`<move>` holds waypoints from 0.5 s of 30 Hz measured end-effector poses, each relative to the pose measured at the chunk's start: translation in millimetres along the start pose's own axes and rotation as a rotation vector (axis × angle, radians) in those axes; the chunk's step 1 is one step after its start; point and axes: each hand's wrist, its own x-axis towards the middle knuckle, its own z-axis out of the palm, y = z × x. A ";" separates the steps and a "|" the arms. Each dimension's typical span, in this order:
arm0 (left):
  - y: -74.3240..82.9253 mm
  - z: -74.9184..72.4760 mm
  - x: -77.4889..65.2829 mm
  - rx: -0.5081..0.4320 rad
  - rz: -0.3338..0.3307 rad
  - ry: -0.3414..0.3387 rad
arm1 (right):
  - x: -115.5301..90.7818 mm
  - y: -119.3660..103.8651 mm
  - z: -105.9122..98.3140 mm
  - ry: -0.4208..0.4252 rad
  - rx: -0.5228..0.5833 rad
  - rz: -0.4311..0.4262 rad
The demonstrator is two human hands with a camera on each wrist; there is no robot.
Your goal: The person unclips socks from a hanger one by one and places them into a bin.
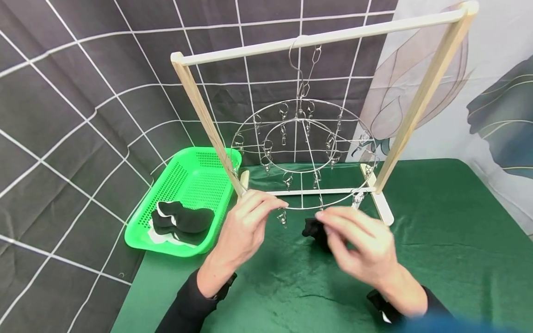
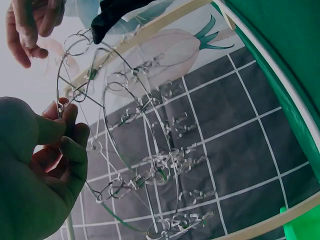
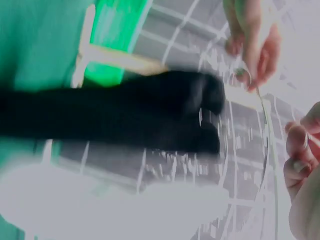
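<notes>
A round metal drying hanger [image 1: 266,108] with several small clips hangs from a wooden bar. My left hand [image 1: 248,222] pinches its front rim between thumb and fingers; the left wrist view shows this hand [image 2: 47,160] close up. To the right, my right hand [image 1: 366,245] hovers near the rim, fingers loosely bent and holding nothing. A black sock [image 1: 315,230] hangs below the rim beside the right fingers, partly hidden by them in the head view. The right wrist view shows this sock [image 3: 125,112] blurred and apart from the right hand [image 3: 302,160].
A green basket [image 1: 139,231] at left holds black socks [image 1: 193,219] and something white. The wooden stand's posts [image 1: 424,97] rise on both sides, with a foot [image 1: 381,203] on the green tablecloth [image 1: 449,245]. Blurred white cloth [image 3: 115,205] shows low in the right wrist view.
</notes>
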 end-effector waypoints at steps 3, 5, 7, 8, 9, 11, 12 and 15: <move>-3.9 -2.1 -0.4 0.005 0.002 0.005 | -0.6 12.7 -11.1 0.037 -0.086 0.078; -6.5 -3.3 -0.7 0.006 0.006 0.013 | -2.2 20.5 -16.7 0.009 -0.114 0.136; -9.1 -4.3 -1.5 0.001 0.008 0.024 | -5.1 26.4 -20.0 -0.027 -0.117 0.171; -10.4 -4.7 -1.9 -0.001 0.010 0.028 | -6.8 28.6 -20.5 -0.038 -0.113 0.180; -11.6 -4.9 -2.3 -0.003 0.012 0.033 | -8.4 30.4 -20.5 -0.045 -0.108 0.184; -13.5 -5.6 -3.0 -0.007 0.017 0.042 | -11.4 32.3 -19.3 -0.044 -0.098 0.182; -14.2 -5.8 -3.0 -0.011 0.017 0.046 | -12.5 32.7 -18.3 -0.039 -0.099 0.177; -14.1 -6.4 -1.8 -0.016 0.015 0.063 | -13.4 31.8 -15.5 -0.020 -0.103 0.165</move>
